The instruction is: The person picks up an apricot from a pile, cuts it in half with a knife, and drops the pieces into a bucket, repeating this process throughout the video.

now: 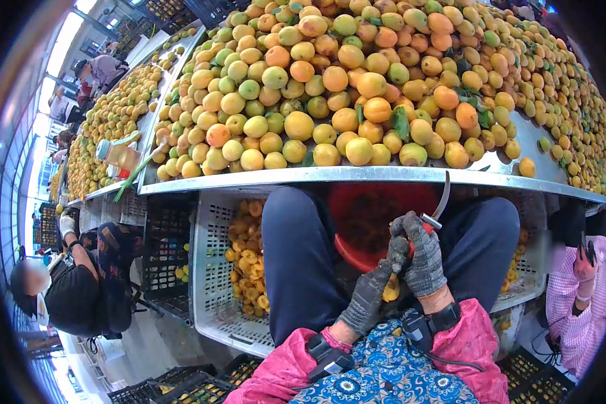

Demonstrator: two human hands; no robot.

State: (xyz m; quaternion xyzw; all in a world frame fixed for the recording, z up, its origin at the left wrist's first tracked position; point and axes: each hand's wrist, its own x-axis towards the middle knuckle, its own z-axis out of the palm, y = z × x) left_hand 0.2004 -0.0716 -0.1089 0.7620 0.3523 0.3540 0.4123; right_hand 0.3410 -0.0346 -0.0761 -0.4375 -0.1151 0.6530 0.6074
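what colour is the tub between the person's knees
The tub is red, as shown in the head view.

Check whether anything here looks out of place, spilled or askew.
A drink bottle lies tilted at the metal table's left corner, beside the fruit heap. Nothing else stands out.

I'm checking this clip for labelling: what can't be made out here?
Head view:
- fruit: mostly covered by the left hand and right hand; which hand grips it is unclear.
- knife: handle mostly hidden inside the right hand.
- red bucket: contents in shadow, top cut off by the table.
- bottle: label too small to read.
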